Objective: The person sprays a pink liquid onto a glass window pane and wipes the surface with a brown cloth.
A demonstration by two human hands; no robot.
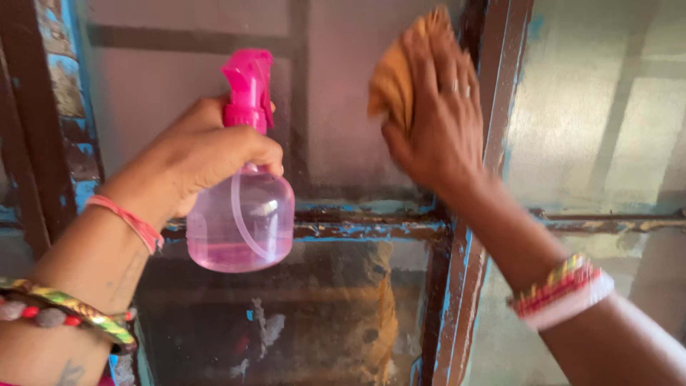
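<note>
Peeling window frame (371, 230) behind spray bottle (243, 214), cloth (396, 82)

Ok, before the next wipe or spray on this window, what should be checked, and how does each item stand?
1. Left hand grips the pink spray bottle: ok.
2. Liquid left in bottle: ok, a low layer.
3. Nozzle aimed at the glass pane: cannot tell.
4. Right hand presses the orange cloth on the pane: ok.
5. Cloth clean enough: cannot tell, blurred.
6. Window frame paint sound: not ok, peeling.
</note>
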